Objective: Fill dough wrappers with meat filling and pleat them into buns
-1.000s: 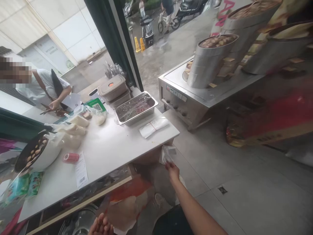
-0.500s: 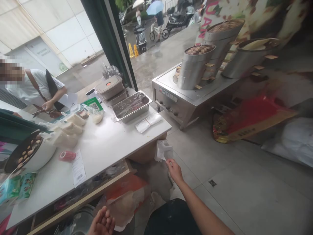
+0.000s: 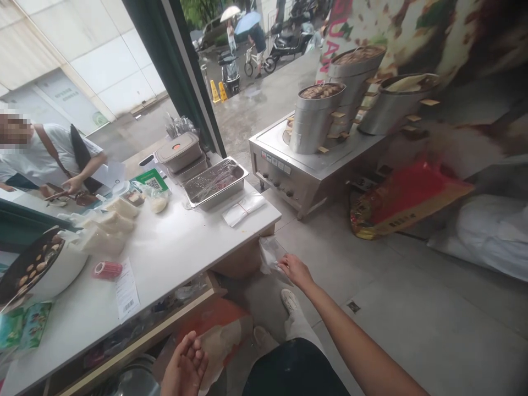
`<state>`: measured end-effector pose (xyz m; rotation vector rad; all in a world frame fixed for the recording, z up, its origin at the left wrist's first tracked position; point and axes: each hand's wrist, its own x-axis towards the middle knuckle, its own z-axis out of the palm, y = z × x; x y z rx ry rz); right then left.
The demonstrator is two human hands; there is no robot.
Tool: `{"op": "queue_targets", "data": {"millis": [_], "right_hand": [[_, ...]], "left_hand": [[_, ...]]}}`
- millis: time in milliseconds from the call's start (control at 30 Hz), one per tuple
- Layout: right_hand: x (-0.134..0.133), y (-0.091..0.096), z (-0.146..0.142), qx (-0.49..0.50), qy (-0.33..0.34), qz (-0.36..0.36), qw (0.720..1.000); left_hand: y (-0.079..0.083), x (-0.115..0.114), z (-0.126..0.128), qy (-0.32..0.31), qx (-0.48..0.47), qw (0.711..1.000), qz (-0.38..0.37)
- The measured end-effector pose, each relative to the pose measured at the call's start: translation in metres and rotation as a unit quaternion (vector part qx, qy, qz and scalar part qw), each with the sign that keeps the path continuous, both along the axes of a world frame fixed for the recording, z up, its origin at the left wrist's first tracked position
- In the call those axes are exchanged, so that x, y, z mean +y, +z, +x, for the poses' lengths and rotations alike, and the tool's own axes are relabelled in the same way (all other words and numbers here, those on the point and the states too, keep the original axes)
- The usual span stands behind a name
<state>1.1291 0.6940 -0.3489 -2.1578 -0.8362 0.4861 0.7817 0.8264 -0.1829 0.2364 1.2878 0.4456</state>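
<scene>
My right hand (image 3: 296, 271) pinches the edge of a thin white plastic bag (image 3: 269, 253), part of a bunch at the counter's end. The bag stretches slightly towards my fingers. Low in the view, my left hand (image 3: 186, 366) is held palm up, its fingers loosely curled and holding nothing. Behind it, under the counter, lies an orange and tan bag (image 3: 220, 341). On the counter corner above my right hand lies a stack of clear plastic bags (image 3: 244, 209) with a red band round it.
The white counter (image 3: 165, 253) carries a steel pan (image 3: 216, 184), lidded boxes (image 3: 177, 151), bagged food (image 3: 108, 228), a red roll (image 3: 107, 270) and a pot of eggs (image 3: 61, 272). A steel stove (image 3: 284, 176) bears tall steamers (image 3: 315, 121). Across the counter stands a person (image 3: 61, 151).
My right hand has drawn the plastic bag a little, now stretched narrower. The left hand has risen and moved slightly right. The view has shifted, so the counter sits farther left.
</scene>
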Motion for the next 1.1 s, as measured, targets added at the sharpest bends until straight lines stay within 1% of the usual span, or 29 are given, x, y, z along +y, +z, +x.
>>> {"op": "queue_targets", "data": {"millis": [100,233,333,433,533,633,733,800,867,900,967,1033,1100], "right_hand": [[0.007,0.008,0.006,0.023,-0.005,0.017,1.0],[0.01,0.016,0.005,0.082,0.004,0.051,0.995],[0.01,0.02,0.001,0.126,0.027,0.069,0.989],[0.009,0.022,-0.006,0.136,0.042,0.076,0.987],[0.001,0.016,-0.017,0.114,0.066,0.073,0.989],[-0.018,-0.001,-0.039,0.095,0.112,0.057,0.987],[-0.04,-0.017,-0.068,0.093,0.147,0.032,0.984],[-0.045,-0.019,-0.088,0.094,0.151,0.017,0.984],[-0.039,-0.008,-0.104,0.093,0.147,0.02,0.985],[-0.032,0.002,-0.111,0.091,0.15,0.035,0.984],[-0.014,0.03,-0.122,0.089,0.177,0.078,0.977],[0.005,0.062,-0.13,0.081,0.239,0.122,0.96],[0.022,0.091,-0.134,0.063,0.307,0.157,0.937]], "left_hand": [[0.0,-0.005,0.012,-0.018,0.0,1.0,-0.005],[0.002,-0.014,0.034,-0.046,-0.021,0.999,0.01],[0.0,-0.023,0.056,-0.072,-0.024,0.997,0.022],[-0.003,-0.032,0.083,-0.107,-0.026,0.994,0.014],[-0.001,-0.04,0.109,-0.14,-0.049,0.989,0.013],[0.001,-0.044,0.125,-0.161,-0.064,0.985,0.019],[-0.005,-0.044,0.129,-0.171,-0.052,0.984,0.018],[-0.014,-0.042,0.126,-0.171,-0.025,0.985,0.012],[-0.024,-0.04,0.123,-0.162,0.02,0.987,-0.001],[-0.028,-0.038,0.123,-0.153,0.044,0.987,-0.011],[-0.031,-0.035,0.122,-0.128,0.068,0.989,-0.022],[-0.026,-0.03,0.123,-0.095,0.048,0.994,-0.007],[-0.015,-0.023,0.122,-0.058,0.006,0.998,0.026]]}}
